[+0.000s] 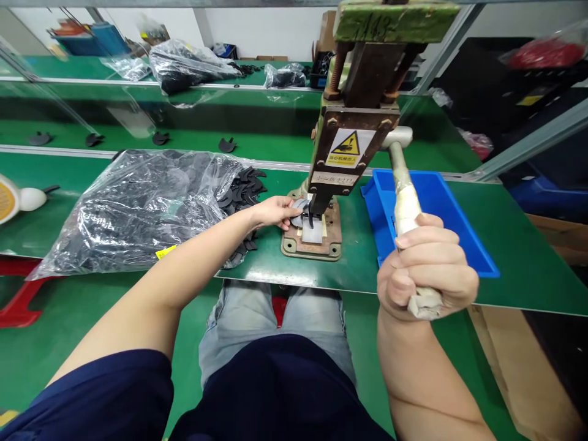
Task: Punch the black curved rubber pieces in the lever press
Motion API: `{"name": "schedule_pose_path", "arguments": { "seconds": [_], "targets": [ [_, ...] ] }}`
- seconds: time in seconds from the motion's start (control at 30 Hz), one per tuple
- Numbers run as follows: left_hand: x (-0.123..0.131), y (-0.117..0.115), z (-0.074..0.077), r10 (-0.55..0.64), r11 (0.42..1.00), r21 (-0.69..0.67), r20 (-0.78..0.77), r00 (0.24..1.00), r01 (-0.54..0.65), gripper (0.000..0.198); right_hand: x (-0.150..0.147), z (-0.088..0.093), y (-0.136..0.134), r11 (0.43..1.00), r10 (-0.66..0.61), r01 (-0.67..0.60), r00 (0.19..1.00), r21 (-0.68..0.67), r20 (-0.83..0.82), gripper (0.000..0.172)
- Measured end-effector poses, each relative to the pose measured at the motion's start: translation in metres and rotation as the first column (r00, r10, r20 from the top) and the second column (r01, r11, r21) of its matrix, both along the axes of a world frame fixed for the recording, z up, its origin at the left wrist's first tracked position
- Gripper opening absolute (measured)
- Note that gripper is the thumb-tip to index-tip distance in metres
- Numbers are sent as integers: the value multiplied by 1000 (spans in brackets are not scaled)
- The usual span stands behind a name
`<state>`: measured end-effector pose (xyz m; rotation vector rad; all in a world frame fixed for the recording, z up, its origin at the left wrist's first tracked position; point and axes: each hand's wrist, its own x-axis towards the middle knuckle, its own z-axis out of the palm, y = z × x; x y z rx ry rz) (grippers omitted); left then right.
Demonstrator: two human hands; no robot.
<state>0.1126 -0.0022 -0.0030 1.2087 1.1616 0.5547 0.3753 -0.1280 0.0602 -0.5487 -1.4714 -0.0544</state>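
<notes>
My right hand [427, 266] is wrapped round the tape-covered lever handle [407, 196] of a manual press [342, 144]. Its fingers are closed at the handle's lower end. At the press base [290, 246], my left hand [278, 212] pinches a curved dark plastic part [299, 211] by its left edge. The part's other side sits under the press ram [319, 203], next to a small metal plate [312, 231]. Whether the ram touches the part, I cannot tell. Left of the press, a pile of similar black parts [243, 190] spills out of a clear plastic bag [151, 208].
A blue bin [473, 245] stands right of the press, behind my right hand. Several black parts lie on the green strip beyond, one being a curved piece [227, 145]. Bagged parts [188, 64] rest on the far shelf. A white and yellow object [22, 199] is at the left edge.
</notes>
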Motion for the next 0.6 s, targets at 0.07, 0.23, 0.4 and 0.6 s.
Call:
{"name": "schedule_pose_path", "arguments": {
  "seconds": [0.07, 0.23, 0.4, 0.6],
  "targets": [
    [-7, -1, -1, 17, 1000, 19, 56, 998, -18, 46, 3, -1, 1, 1000, 5, -5, 1000, 2, 20, 40],
    [-11, 1, -4, -18, 996, 87, 49, 999, 14, 42, 2, -4, 4, 999, -8, 9, 1000, 47, -18, 43],
    [-4, 1, -6, -14, 991, 135, 9, 1000, 13, 38, 1, -6, 4, 999, -21, 23, 999, 39, -30, 43],
    [-1, 3, -4, -22, 997, 68, -49, 999, 25, 42, -4, -6, 14, 992, -15, 30, 993, 121, -120, 50]
  ]
}}
